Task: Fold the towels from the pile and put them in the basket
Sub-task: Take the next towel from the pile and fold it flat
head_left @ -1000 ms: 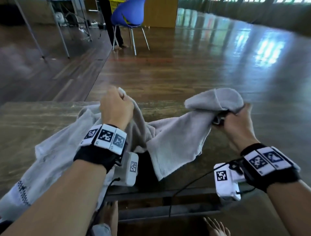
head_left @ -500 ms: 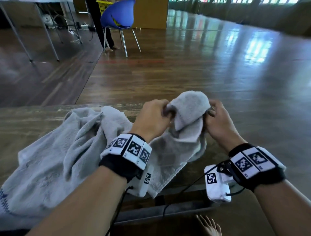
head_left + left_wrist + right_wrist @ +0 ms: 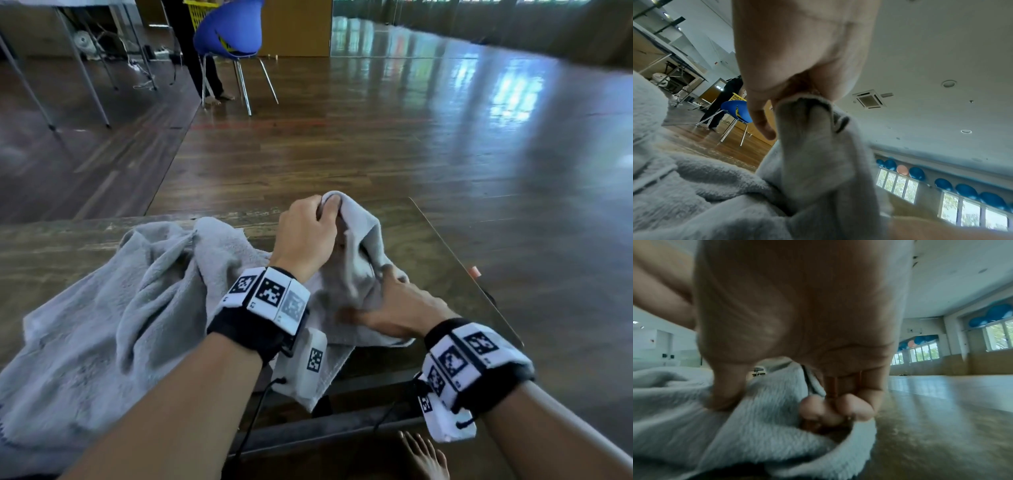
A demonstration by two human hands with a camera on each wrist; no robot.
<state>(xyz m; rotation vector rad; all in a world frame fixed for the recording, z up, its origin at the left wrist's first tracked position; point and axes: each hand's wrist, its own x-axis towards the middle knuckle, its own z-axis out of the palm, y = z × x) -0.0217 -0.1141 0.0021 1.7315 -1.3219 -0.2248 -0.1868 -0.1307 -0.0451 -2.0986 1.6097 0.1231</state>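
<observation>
A grey towel (image 3: 356,246) hangs doubled over near the wooden table's (image 3: 51,246) right end. My left hand (image 3: 325,209) pinches its gathered top corners, seen close in the left wrist view as the towel (image 3: 813,154) drops from the fingers (image 3: 760,123). My right hand (image 3: 387,298) is lower and grips the hanging part; its thumb and curled fingertips (image 3: 818,407) clamp the towel (image 3: 760,410). A larger crumpled grey towel (image 3: 102,325) lies on the table to the left. A yellow basket (image 3: 200,15) shows far off behind a chair.
A blue chair (image 3: 229,31) and a standing person's legs (image 3: 202,68) are across the wooden floor. Metal table legs (image 3: 85,75) stand at far left. The table's right edge (image 3: 462,267) carries a small orange mark. My bare foot (image 3: 424,455) is below the table's front.
My hands, first spread apart with the towel stretched between them, came together. The left hand now holds both corners, and the right hand has slid down the hanging towel.
</observation>
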